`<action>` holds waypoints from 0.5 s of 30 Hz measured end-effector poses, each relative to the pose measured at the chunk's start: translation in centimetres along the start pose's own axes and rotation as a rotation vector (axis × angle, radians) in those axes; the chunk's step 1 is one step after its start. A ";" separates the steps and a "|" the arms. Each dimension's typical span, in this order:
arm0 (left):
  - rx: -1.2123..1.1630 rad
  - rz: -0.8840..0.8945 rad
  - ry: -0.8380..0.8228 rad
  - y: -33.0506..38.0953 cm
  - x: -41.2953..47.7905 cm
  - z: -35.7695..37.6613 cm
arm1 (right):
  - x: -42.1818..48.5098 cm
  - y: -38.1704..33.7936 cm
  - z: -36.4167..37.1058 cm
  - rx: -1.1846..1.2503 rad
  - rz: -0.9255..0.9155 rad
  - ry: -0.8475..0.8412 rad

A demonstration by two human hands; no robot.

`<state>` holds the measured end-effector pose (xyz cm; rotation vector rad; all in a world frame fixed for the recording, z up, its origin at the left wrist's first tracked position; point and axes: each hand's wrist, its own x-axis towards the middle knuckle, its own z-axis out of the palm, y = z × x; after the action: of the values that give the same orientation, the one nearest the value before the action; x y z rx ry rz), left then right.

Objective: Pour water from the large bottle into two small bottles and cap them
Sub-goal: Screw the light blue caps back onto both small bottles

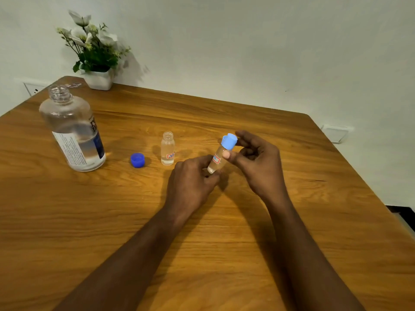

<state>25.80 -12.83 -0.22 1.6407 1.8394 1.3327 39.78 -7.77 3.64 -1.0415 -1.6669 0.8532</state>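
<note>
My left hand (193, 178) grips the lower part of a small clear bottle (216, 161), tilted to the right above the wooden table (247, 232). A light blue cap (229, 140) sits on its neck, and my right hand (256, 160) pinches that cap between thumb and fingers. A second small bottle (167, 149) stands upright and uncapped to the left, holding water. A dark blue cap (137, 160) lies on the table beside it. The large clear bottle (71, 131) stands uncapped at the far left, partly filled with water.
A white pot of artificial flowers (96, 55) stands at the table's back left corner against the wall. A wall socket (33, 88) sits behind the large bottle. The table's right edge runs diagonally past a white fitting (335, 133) on the wall.
</note>
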 end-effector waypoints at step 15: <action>0.119 -0.038 -0.033 0.0 0.2 0.2 | 0.0 1.8 0.8 -0.223 0.124 -0.008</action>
<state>25.92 -12.58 -0.23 1.6672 1.9538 1.1945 39.50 -7.13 1.77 -1.3068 -1.7476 0.7624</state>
